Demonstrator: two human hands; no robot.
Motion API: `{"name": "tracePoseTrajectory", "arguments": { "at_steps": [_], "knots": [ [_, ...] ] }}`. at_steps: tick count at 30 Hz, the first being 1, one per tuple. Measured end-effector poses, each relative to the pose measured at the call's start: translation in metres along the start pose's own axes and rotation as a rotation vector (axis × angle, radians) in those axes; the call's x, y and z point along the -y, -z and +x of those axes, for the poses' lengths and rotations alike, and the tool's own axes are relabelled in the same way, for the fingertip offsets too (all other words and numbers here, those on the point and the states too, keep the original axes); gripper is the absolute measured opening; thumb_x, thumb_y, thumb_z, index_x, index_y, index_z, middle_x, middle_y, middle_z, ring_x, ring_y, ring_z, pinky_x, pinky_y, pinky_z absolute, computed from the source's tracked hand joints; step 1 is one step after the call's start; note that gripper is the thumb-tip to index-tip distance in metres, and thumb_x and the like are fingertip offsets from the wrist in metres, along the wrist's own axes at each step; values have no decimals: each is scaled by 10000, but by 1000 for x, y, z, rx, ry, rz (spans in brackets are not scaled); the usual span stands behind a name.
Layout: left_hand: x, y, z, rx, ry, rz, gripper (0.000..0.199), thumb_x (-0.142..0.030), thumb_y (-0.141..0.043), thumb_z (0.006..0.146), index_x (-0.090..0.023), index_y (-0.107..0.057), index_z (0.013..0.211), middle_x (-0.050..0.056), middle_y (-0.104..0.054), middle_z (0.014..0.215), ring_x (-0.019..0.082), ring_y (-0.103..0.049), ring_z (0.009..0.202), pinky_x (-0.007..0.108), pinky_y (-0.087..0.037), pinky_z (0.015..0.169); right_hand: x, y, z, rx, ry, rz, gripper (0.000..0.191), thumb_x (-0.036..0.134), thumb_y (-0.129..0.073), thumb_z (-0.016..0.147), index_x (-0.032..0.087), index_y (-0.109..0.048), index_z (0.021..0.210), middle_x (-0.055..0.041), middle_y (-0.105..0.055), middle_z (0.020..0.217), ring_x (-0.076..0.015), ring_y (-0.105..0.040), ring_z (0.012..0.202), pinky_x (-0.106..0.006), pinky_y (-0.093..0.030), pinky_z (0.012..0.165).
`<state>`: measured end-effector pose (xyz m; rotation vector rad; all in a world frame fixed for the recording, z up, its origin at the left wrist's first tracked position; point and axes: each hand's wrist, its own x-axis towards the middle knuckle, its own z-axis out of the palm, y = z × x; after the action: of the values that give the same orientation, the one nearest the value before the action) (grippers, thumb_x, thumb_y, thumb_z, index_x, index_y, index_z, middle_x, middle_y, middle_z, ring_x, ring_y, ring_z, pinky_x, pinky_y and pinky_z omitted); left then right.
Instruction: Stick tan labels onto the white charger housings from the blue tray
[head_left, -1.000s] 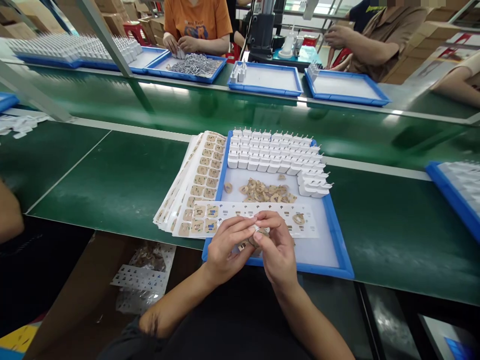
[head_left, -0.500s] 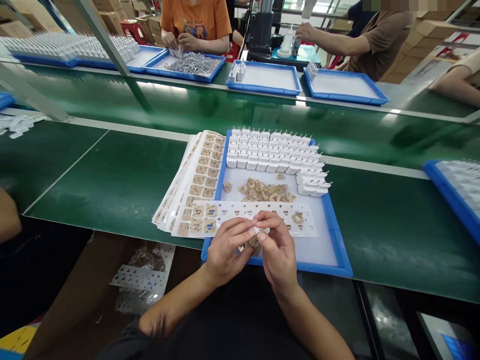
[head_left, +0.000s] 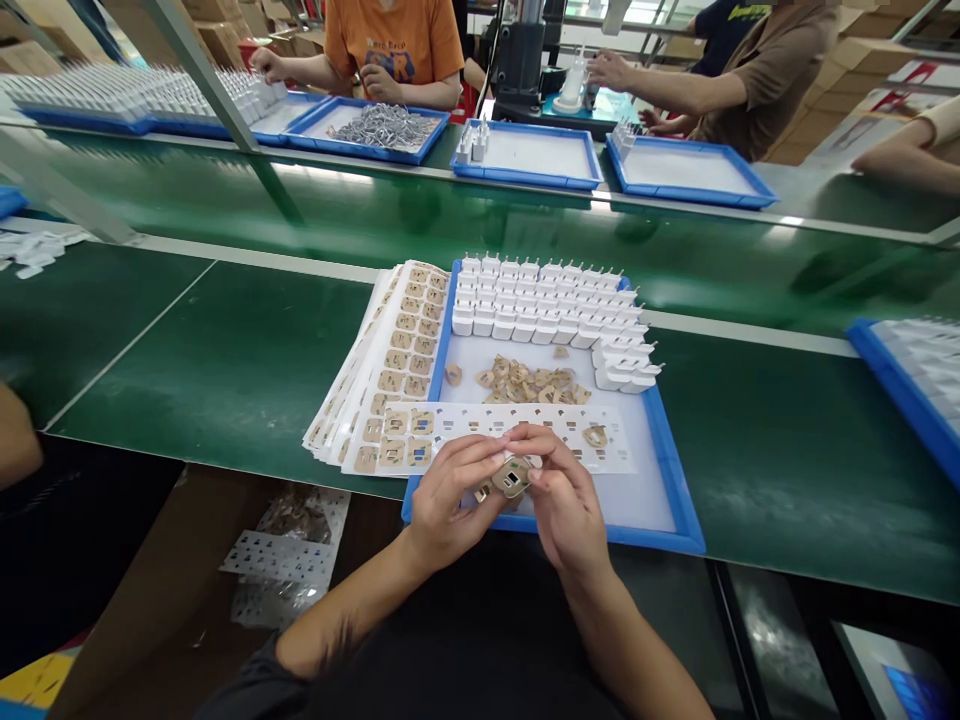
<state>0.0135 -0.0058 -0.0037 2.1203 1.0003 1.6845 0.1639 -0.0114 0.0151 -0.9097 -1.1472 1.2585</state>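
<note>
Above the near edge of a blue-rimmed tray (head_left: 679, 490), both hands meet around a small plug adapter whose near face bears a tan-backed sticker (head_left: 513, 477) with rectangular cutouts. My left hand (head_left: 454, 495) is closed around its left side. At the right edge, my right hand (head_left: 568, 500) pinches with thumb and fingers. Most of the adapter's white body is hidden by the fingers. Under the hands lies a mostly peeled sticker sheet (head_left: 480, 422), with several tan pieces left at its left end. Behind it is a pile of loose tan backing pieces (head_left: 532, 382).
White plug adapters (head_left: 536, 300) stand in rows at the tray's back, pins up. Left of the tray lies a stack of sticker sheets (head_left: 397, 365). Across the green bench, co-workers sit behind blue trays (head_left: 525, 155), one with metal parts (head_left: 386, 128). Another tray (head_left: 911, 375) is at right.
My right thumb has slid off the sticker's face toward its right edge, so more of the face shows. Across the bench, the co-worker in orange has reached one hand out to the adapters at left.
</note>
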Motion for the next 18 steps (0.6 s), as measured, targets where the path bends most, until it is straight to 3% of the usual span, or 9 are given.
{"name": "tracePoseTrajectory", "arguments": {
  "at_steps": [5,10,13,15,18],
  "knots": [
    [-2,3,3,34,35,-67,397,-71,-717,813,-183,-616,1180,133,-749,1091,233,-710,1062,396,-605,904,16,16,8,57,121,-404,200,211,-609,925,286,-710,1080,-63,-706,1065,-267,-595,1121,-463,-472,994],
    [-5,4,6,56,58,-72,410,-92,-741,802,-179,-618,1184,128,-745,1081,227,-715,1038,369,-608,890,24,19,15,99,477,-736,179,119,-641,901,273,-666,989,-63,-722,1059,-255,-621,1016,-455,-500,913],
    [-3,6,5,61,124,-65,398,-119,-745,811,-177,-622,1185,124,-743,1085,224,-717,1037,357,-608,894,23,18,10,161,638,-815,190,118,-632,895,271,-652,1006,-67,-709,1029,-244,-634,930,-426,-521,820],
    [-1,8,4,63,148,-49,395,-120,-732,818,-182,-618,1191,124,-741,1101,229,-717,1047,368,-605,905,22,19,7,204,645,-761,155,138,-612,910,268,-639,990,-56,-697,960,-235,-637,880,-410,-525,775],
    [2,10,4,71,123,-11,400,-117,-722,819,-191,-609,1196,127,-739,1108,242,-714,1058,398,-604,912,21,21,7,107,540,-704,156,147,-617,914,266,-636,1013,-54,-679,953,-231,-633,888,-414,-522,797]
  ]
}}
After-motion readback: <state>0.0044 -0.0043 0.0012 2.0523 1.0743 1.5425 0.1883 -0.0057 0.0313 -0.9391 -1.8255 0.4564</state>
